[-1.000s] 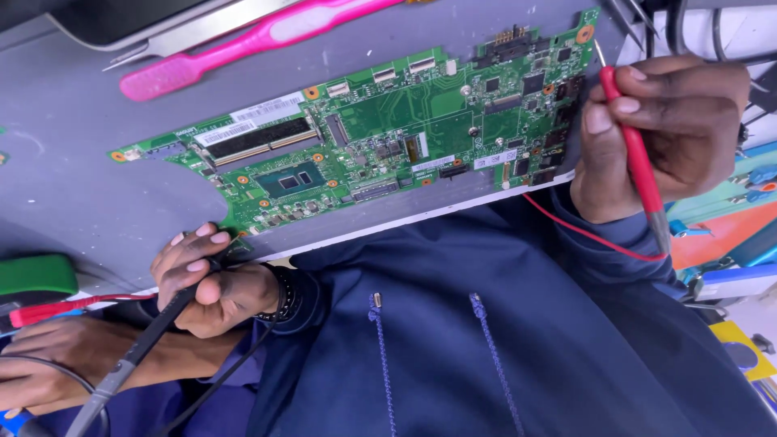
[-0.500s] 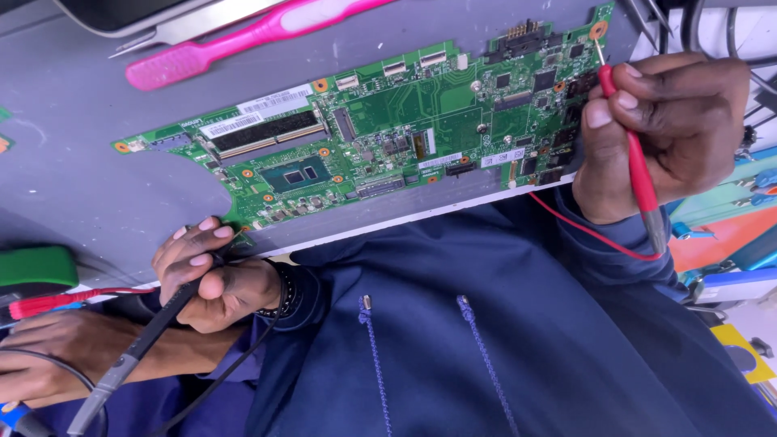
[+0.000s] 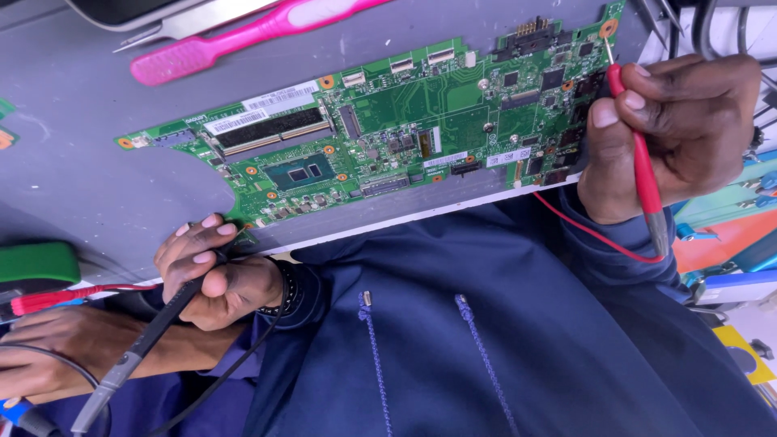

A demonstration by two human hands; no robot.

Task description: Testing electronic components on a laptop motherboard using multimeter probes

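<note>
We see a green circuit board (image 3: 405, 137) lying flat on a grey bench (image 3: 73, 146), its near edge just past the bench lip and our blue hooded top (image 3: 502, 340).

R hand (image 3: 680, 129): fingers clenched around a red test probe (image 3: 639, 166), metal tip touching the board's far-right corner by a copper-ringed hole. A red lead (image 3: 591, 235) runs from the probe's back end across the sleeve.

L hand (image 3: 214, 271): closed on a black test probe (image 3: 154, 332), tip at the board's near-left corner; beaded bracelet (image 3: 287, 287) on the wrist.

A second person's hand (image 3: 40, 356) rests at near left, apart from ours; whether it grips anything we cannot tell.

Far left: pink toothbrush-type brush (image 3: 243, 36) on the bench, metal tweezers (image 3: 186, 24) just beyond it. Left edge: green block (image 3: 36, 263), red-tipped wire (image 3: 73, 295) beside it.

Containers: none identifiable; items at far right too cluttered to resolve.
</note>
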